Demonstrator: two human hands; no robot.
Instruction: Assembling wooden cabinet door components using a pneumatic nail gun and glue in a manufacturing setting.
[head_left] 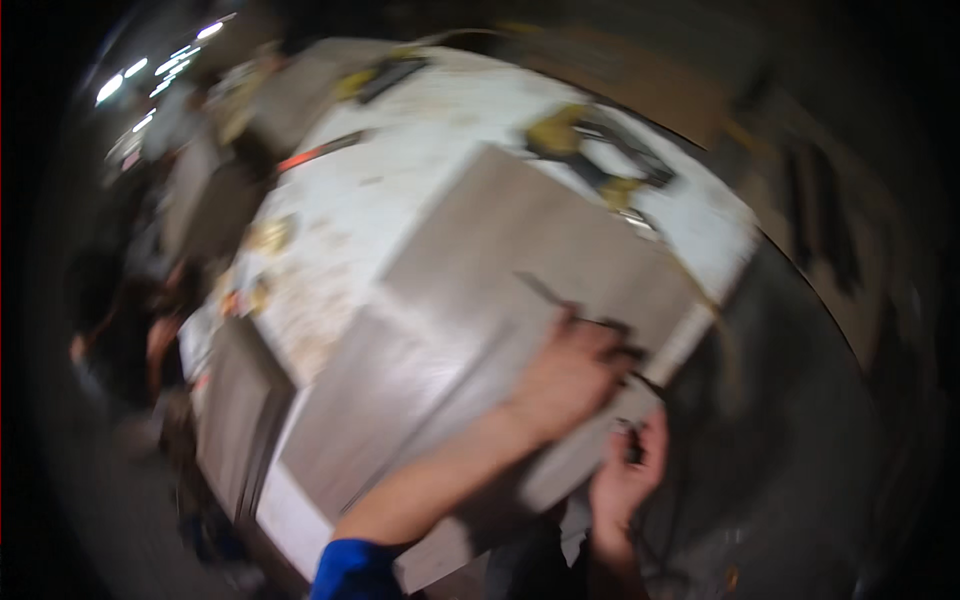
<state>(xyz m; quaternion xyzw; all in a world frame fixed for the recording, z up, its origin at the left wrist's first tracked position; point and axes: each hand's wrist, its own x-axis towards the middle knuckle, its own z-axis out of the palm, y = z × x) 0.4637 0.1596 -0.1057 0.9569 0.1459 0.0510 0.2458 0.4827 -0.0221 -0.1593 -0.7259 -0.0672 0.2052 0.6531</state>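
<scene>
The whole picture is smeared by motion. A grey-brown wood-look panel [540,215] lies on the white worktable [415,130], with a nearer grey-brown panel [375,385] beside it. My left hand [575,375], its arm in a blue sleeve, reaches over the panels. Its fingers are curled round something dark that I cannot make out. A thin dark strip [540,288] shows on the panel just beyond these fingers. At the panel's near right edge is my right hand [635,465], fingers bent about a small dark object [632,445] too blurred to name.
Beyond the panels lies a yellow-and-black power tool [565,135], with another yellow-and-black tool [385,78] farther back. An orange-and-dark hand tool [320,150] rests at the table's far left. Panels [240,425] stand at the left edge. Another person [120,330] is at far left.
</scene>
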